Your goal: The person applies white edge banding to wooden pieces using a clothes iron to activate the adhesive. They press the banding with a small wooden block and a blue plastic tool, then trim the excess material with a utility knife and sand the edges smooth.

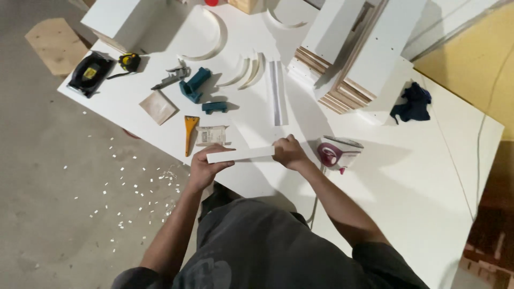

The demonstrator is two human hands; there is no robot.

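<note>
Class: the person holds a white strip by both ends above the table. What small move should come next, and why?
Probably lower the white strip flat onto the table: the left hand and right hand hold its ends in the air, and the clothes iron sits right beside it.

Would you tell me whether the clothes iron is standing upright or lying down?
Upright: the clothes iron stands on its heel on the white table, soleplate facing up and away.

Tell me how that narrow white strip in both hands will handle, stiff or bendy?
The white strip spans straight between the left hand and right hand without sagging, so probably stiff. It looks thin and narrow, so likely light. Its flat faces should not roll.
</note>
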